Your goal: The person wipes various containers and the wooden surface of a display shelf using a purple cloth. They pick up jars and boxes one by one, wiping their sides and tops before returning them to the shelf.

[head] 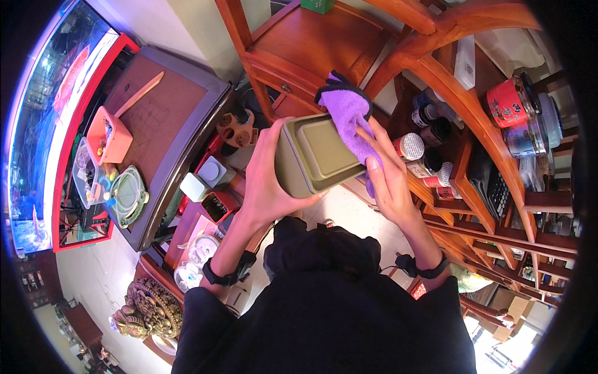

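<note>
My left hand (pixel 266 180) grips one side of an olive-gold rectangular tin (pixel 329 149), its thumb running along the near edge. A recessed panel with rounded corners faces up at me. In my right hand (pixel 390 180) is a purple cloth (pixel 352 112) with dark edging, bunched between thumb and fingers. The cloth lies against the tin's right edge, and part of it sticks up beyond the far corner. Both hands hold these in the air before my chest. Whether the right fingers also bear on the tin through the cloth cannot be made out.
A wooden shelf unit (pixel 523 201) with several jars (pixel 411 146) stands on the right. Ahead is a wooden cabinet (pixel 322 46). Left, a dark-edged table (pixel 159 107) holds a pink container (pixel 112 135), beside a red-framed aquarium (pixel 91 93). Below it sits an ornate carved figure (pixel 152 308).
</note>
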Available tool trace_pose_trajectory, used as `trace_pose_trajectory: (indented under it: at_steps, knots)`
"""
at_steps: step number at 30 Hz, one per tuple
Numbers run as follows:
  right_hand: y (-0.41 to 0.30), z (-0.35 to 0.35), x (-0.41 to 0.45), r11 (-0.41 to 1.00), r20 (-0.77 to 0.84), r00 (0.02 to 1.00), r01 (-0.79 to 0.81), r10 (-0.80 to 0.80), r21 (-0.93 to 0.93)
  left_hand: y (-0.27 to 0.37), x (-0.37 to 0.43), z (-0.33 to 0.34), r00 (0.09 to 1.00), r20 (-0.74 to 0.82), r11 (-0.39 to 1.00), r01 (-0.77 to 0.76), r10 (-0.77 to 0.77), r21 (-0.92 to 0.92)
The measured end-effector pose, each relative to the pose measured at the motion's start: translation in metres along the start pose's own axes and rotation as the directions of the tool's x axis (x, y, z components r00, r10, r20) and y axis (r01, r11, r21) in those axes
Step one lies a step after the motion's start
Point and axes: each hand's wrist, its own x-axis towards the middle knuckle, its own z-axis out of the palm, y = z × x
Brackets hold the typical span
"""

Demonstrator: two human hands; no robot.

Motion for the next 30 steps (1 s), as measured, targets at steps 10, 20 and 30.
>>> trace_pose_trajectory:
  at_steps: [10, 20, 30]
  knots:
    - [-0.016, 0.013, 0.040, 0.989, 0.096, 0.990, 0.114, -0.105, -0.098, -0.003, -0.001, -0.003, 0.977, -0.022, 0.953, -0.204, 0.214, 0.226]
    - [-0.039, 0.026, 0.046, 0.951, 0.172, 0.968, 0.219, -0.184, -0.216, -0.016, 0.003, -0.001, 0.991, -0.004, 0.966, -0.128, 0.132, 0.225]
    - [-0.063, 0.034, 0.050, 0.885, 0.199, 0.933, 0.349, -0.299, -0.309, -0.063, 0.038, -0.029, 0.988, -0.156, 0.994, 0.000, -0.017, -0.106]
